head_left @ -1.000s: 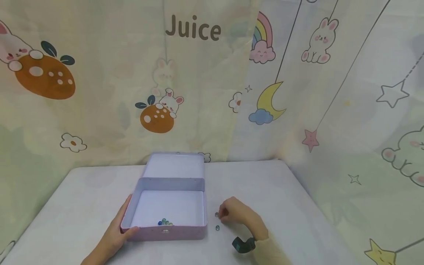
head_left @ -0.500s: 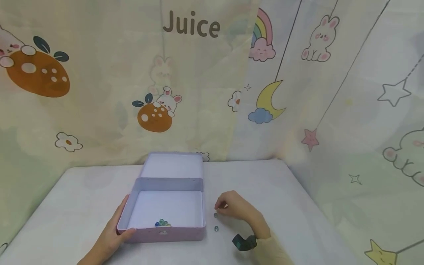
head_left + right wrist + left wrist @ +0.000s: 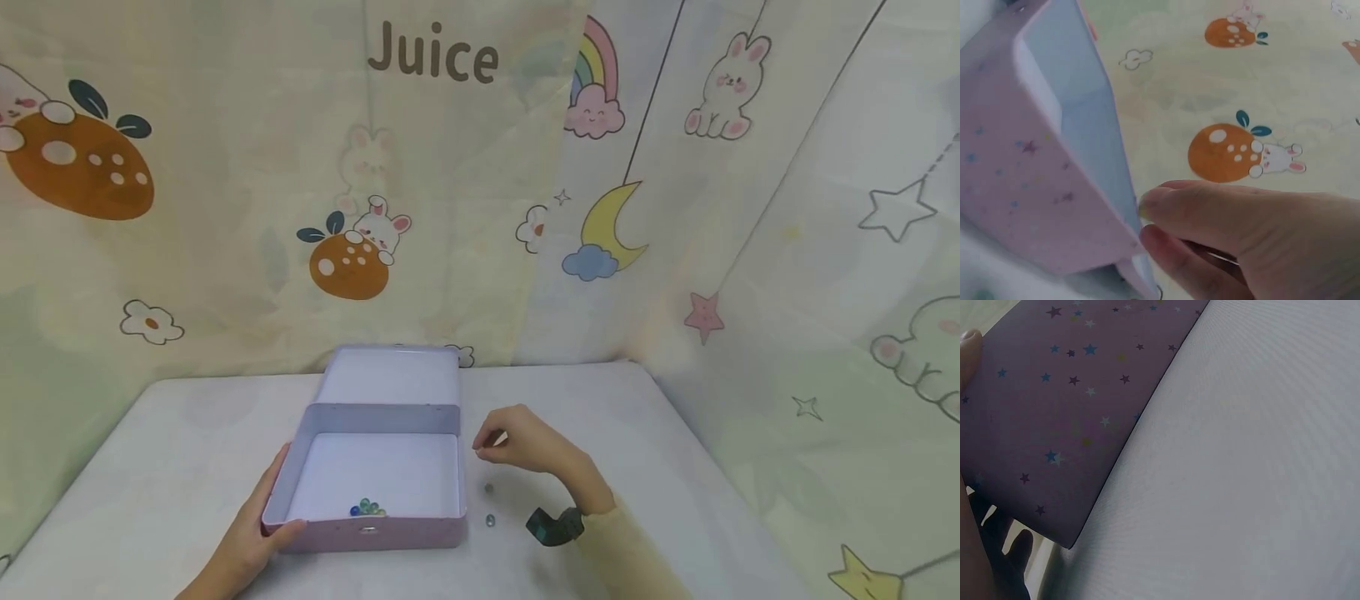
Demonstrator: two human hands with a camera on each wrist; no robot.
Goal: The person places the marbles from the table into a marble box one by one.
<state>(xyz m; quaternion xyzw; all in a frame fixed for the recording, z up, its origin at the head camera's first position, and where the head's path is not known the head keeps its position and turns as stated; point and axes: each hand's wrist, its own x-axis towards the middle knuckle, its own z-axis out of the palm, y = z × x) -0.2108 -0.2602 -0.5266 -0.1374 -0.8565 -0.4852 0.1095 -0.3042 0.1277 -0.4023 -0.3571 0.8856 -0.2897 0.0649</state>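
A lilac tin box [image 3: 375,535] with a star print stands with its hinged lid [image 3: 393,375] tipped back. Several blue, green and yellowish glass marbles [image 3: 365,506] lie inside along its front wall. My left hand [image 3: 251,529] grips the box's front left corner, thumb at the front and fingers along the side. To the right of the box, my right hand [image 3: 525,442] is raised above the table, thumb and forefinger pinching a small marble [image 3: 1144,214] that is mostly hidden. Two more clear marbles, a nearer one [image 3: 491,520] and a farther one [image 3: 488,487], rest on the table below that hand.
The white-covered table [image 3: 637,433] backs onto a printed cloth wall [image 3: 465,167], with another cloth along its right side. A dark wrist camera [image 3: 553,527] sits on the right wrist.
My right hand has risen from beside the loose marbles and moved away from me and slightly left, fingertips together. The left hand keeps its hold on the box.
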